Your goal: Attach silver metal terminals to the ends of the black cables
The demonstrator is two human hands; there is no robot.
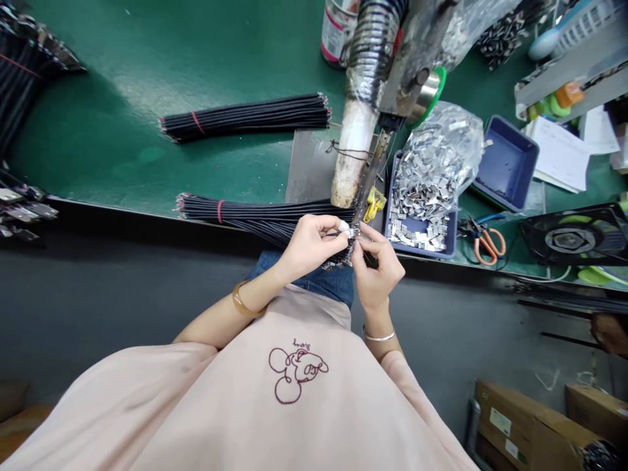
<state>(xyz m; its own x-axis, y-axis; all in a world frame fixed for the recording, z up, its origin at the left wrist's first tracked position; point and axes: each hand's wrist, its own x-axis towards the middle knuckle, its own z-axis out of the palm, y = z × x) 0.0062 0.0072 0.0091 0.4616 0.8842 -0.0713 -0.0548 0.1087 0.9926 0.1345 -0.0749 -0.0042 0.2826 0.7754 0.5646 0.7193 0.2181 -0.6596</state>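
Note:
My left hand (pixel 314 245) is closed in a pinch, a white wrapping on one fingertip. A small silvery metal connector (pixel 352 231) shows between its fingertips and those of my right hand (pixel 377 267), also pinched. Whether a wire runs into the connector is too small to tell. Just above the fingertips ends the long metal bar of a soldering tool (pixel 373 171). Under my left hand lies a bundle of black cables (pixel 245 212) tied with a red band, its right end partly hidden. More metal connectors (pixel 426 232) fill a blue tray (pixel 451 245) to the right.
A second cable bundle (pixel 250 116) lies farther back on the green table (pixel 147 59). A white-wrapped hose (pixel 350 150) hangs close above my hands. Rightward are a solder spool (pixel 429 98), orange-handled cutters (pixel 488 245), an empty-looking blue tray (pixel 507 163) and a fan (pixel 574 239).

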